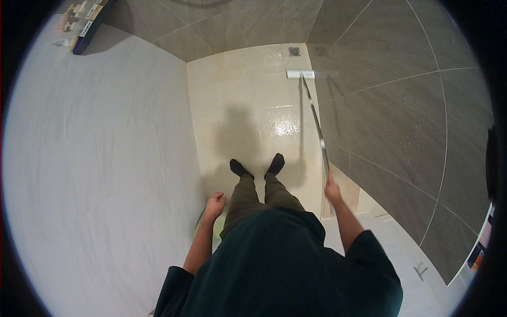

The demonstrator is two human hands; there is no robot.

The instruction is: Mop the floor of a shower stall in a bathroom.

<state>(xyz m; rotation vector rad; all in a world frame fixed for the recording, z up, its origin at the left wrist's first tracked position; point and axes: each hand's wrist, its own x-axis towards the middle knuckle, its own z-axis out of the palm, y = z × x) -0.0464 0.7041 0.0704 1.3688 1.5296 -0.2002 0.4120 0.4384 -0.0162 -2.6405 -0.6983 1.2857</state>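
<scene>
My right hand (332, 190) grips the metal pole (317, 121) of a long-handled floor mop or squeegee. Its flat white head (300, 74) rests on the beige tiled floor (233, 87), close to the right wall and a little short of a square floor drain (294, 52). What kind of edge or pad is under the head is hidden. My left hand (216, 204) hangs by my left thigh, its fingers curled in with nothing seen in them. Behind that forearm, a pale green object (219, 226) shows in part.
A pale wall (111, 158) stands left, grey-brown tiled walls (388, 119) ahead and right. Pump bottles (77, 20) sit on a dark shelf (92, 33) at upper left. The floor shines wet right of centre. My feet in dark socks (240, 168) stand on it.
</scene>
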